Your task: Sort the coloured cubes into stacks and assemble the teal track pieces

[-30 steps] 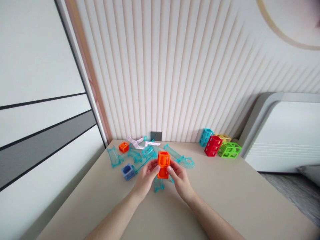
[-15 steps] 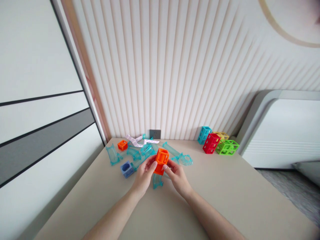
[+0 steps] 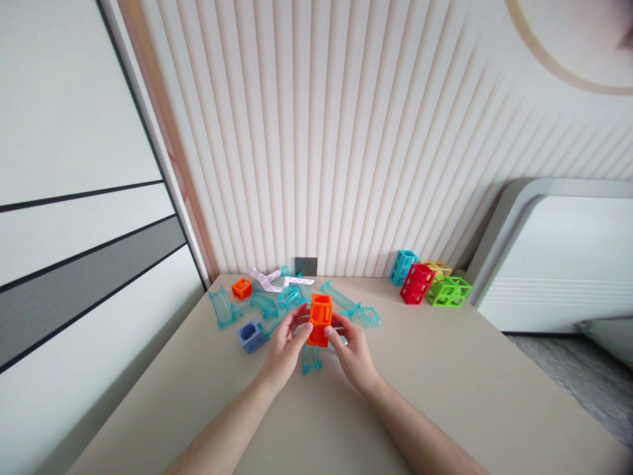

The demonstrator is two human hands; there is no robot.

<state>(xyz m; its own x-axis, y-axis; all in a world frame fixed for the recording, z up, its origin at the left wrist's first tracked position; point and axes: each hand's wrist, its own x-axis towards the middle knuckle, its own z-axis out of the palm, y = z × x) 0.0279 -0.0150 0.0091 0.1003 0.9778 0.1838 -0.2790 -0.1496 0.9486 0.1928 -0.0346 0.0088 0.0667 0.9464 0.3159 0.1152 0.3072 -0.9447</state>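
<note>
Orange 2-cube block (image 3: 320, 319) upright, held over table (image 3: 420, 382), mid-view, open top showing. Left hand (image 3: 284, 346) clamped on its left side, right hand (image 3: 355, 356) on its right, 2 thumbs on near face. 1 clear teal track piece (image 3: 311, 361) shows just below block, between hands. Pale-blue cube (image 3: 250, 336) with round hole sits left of left hand. Farther back: small orange cube (image 3: 242, 288), loose clear teal pieces (image 3: 264, 303), lilac zigzag strips (image 3: 277, 282). Far right, grouped near ribbed wall (image 3: 321, 132): blue block (image 3: 403, 268), red block (image 3: 417, 284), yellow frame (image 3: 438, 268), green frame (image 3: 449, 291). Dark socket (image 3: 306, 266) on wall.
</note>
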